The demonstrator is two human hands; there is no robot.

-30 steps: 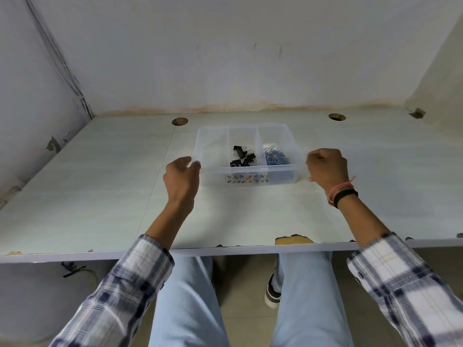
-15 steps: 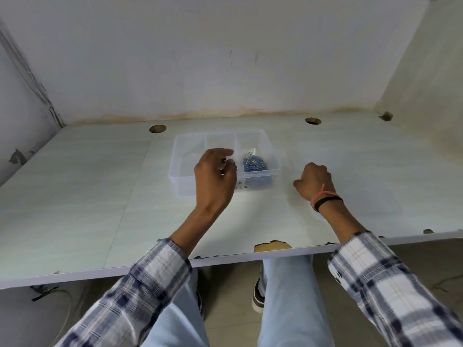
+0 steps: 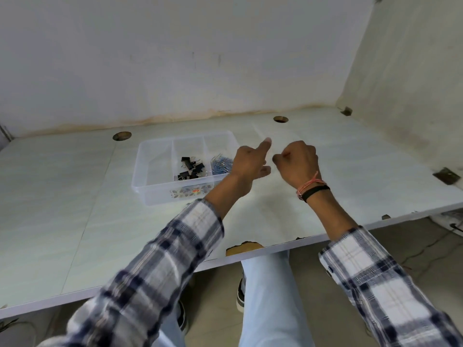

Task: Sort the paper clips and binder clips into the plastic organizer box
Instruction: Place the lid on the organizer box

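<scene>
My left hand (image 3: 250, 162) is raised over the bench (image 3: 75, 196) just to the right of the plastic organizer box (image 3: 160, 194), its forefinger stretched out and pointing away from me, the thumb sticking out to the right and the other fingers folded under. I see nothing held in it. My right hand (image 3: 297, 164) hangs close beside it, a narrow gap between the two, and it is curled into a loose fist with the knuckles up; from this angle I cannot tell whether anything is pinched inside. A black band and a pink-and-orange thread (image 3: 312, 187) sit on that wrist, and both forearms come out of plaid sleeves (image 3: 175, 254).

The organizer box is clear plastic, resting flat on the bench toward the back and left of my hands. It has three compartments side by side. The left one looks bare. The middle one holds a small pile of black binder clips (image 3: 190, 167), gathered toward the near end. The right one holds a heap of blue paper clips (image 3: 220, 165), partly hidden behind my left hand. A patterned label shows through the near wall of the box.

The bench top is pale, with two round holes (image 3: 122, 136) near the back wall and a chipped spot (image 3: 244, 246) on its near edge. Below it I see light blue trouser legs (image 3: 270, 296) and a dark shoe on the floor.
</scene>
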